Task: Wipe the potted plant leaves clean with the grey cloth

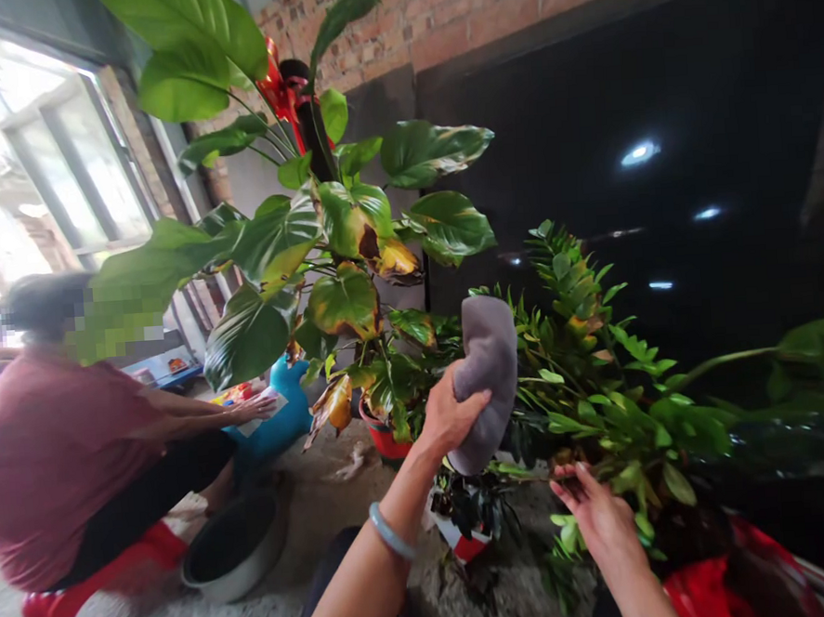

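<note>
My left hand (450, 409), with a pale bangle on its wrist, is wrapped round a bunched grey cloth (491, 369) and holds it up in front of the plants. Low on the right, my right hand (598, 511) has its fingertips closed on a thin plant stem (538, 476) at the edge of a bushy green plant (590, 381). Below the cloth stands a small dark-leaved plant in a red and white pot (460, 538). A tall broad-leaved plant (351, 219) rises left of the cloth, some leaves yellow and browned.
At left a person in a pink shirt (64, 451) sits on a red stool (101, 588), hands at a blue bird-shaped object (285, 409). A grey basin (235, 552) is on the floor beside them. Behind the plants stands a glossy dark panel (584, 149). Red material (722, 587) lies lower right.
</note>
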